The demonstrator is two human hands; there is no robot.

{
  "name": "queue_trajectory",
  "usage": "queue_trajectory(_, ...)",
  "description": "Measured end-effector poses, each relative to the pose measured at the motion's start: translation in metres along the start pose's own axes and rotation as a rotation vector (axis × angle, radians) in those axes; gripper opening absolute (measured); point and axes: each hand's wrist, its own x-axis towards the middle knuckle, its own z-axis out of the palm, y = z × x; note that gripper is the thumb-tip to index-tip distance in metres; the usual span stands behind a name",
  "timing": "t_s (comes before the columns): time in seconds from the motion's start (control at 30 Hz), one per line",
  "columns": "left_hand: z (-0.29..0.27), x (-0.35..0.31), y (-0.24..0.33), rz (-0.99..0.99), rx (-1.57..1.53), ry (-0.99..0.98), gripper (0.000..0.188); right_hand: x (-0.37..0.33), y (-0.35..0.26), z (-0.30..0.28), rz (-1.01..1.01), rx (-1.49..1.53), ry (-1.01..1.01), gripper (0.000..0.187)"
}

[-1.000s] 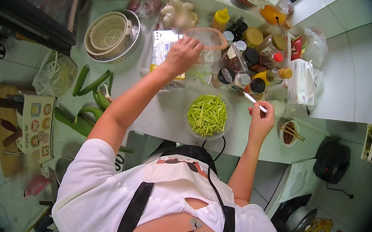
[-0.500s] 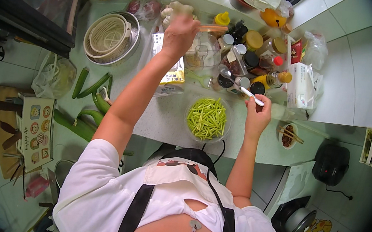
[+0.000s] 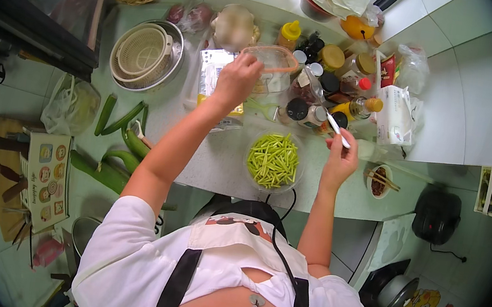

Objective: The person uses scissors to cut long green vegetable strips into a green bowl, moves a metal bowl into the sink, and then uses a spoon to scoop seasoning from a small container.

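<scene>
The pale green surface (image 3: 219, 168) runs across the middle of the kitchen, crowded along its far side. The person stands against its near edge in a white shirt and dark apron straps, both arms reaching out over it.

On the left sits a metal bowl (image 3: 175, 51) with a cream plastic colander (image 3: 141, 53) nested inside it, and nearer the person a loose heap of long green cucumbers (image 3: 117, 136) lies beside a clear plastic bag (image 3: 72, 107). At the far right stands a cluster of bottles and jars (image 3: 336, 81), with a white packet (image 3: 397, 114) just beside them.

In front of the person, between the two arms, a clear bowl of green vegetable strips (image 3: 273, 160) rests on the surface. A small dish with chopsticks (image 3: 379, 182) sits to its right, near the edge.

The left hand (image 3: 237, 81) is raised above the surface with its grip closed on the rim of a clear plastic container with an orange rim (image 3: 270, 63), holding it up in the air in front of the bottles.

The right hand (image 3: 339, 161) hovers just right of the bowl of strips, its grip pinched shut around the handle of a small white spoon (image 3: 337, 130), which points up and away towards the jars.
</scene>
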Motion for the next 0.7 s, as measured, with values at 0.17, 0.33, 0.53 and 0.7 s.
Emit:
queue_trajectory(0.17, 0.004, -0.023, 0.007, 0.117, 0.116, -0.078, 0.009, 0.001, 0.005, 0.044, 0.091, -0.056, -0.202, 0.018)
queue_trajectory(0.33, -0.01, -0.037, 0.015, 0.044, 0.014, 0.051, 0.01, 0.005, 0.036, 0.085, 0.048, -0.109, -0.384, 0.031)
queue_trajectory(0.53, -0.045, -0.085, 0.043, -0.192, -0.137, 0.138, 0.004, 0.003, 0.072, 0.09, -0.019, -0.138, -0.518, 0.043)
queue_trajectory(0.7, -0.077, -0.149, 0.073, -0.385, -0.238, 0.1, 0.007, -0.008, 0.053, 0.05, -0.043, -0.022, -0.479, 0.032)
